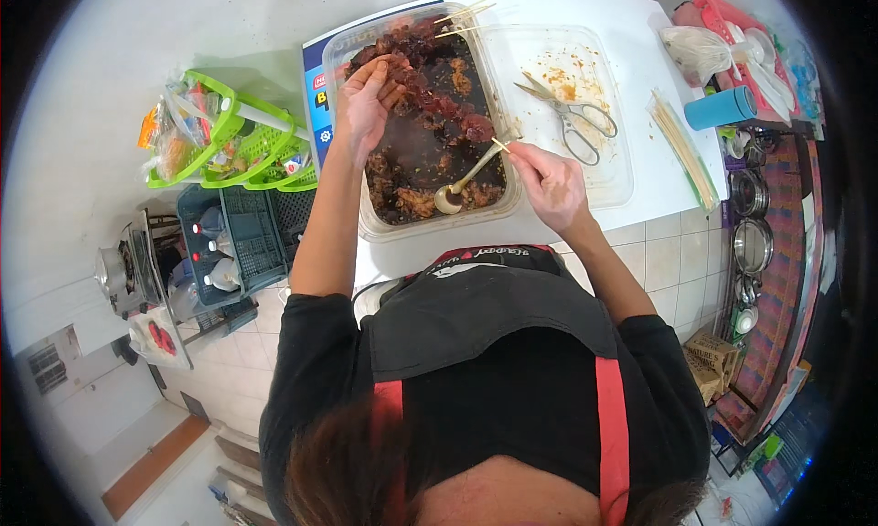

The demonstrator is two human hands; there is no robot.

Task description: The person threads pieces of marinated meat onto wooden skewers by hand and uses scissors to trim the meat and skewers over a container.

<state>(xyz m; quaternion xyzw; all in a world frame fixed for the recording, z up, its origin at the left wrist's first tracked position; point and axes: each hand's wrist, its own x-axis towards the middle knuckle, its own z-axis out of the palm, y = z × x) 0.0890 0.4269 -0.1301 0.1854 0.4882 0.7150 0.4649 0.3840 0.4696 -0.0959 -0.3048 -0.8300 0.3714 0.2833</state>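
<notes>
A skewer of dark red marinated meat (439,106) stretches across a clear plastic tub (511,183) of brown marinade and meat pieces. My right hand (552,186) pinches the bare end of its wooden stick (501,144) over the tub's right rim. At the skewer's far end, the fingers of my left hand (367,107) close on the meat; the stick's tip is hidden there. A metal spoon (449,198) rests in the tub, its bowl in the marinade and its handle towards the right rim. More loaded skewers (411,42) lie at the tub's back, bare ends jutting right.
Scissors (568,111) lie on a stained clear lid (610,190) right of the tub. Farther right are a packet of bamboo skewers (682,148), a blue bottle (720,107) and a pink basket (754,52). A green tiered rack (240,142) stands at the left.
</notes>
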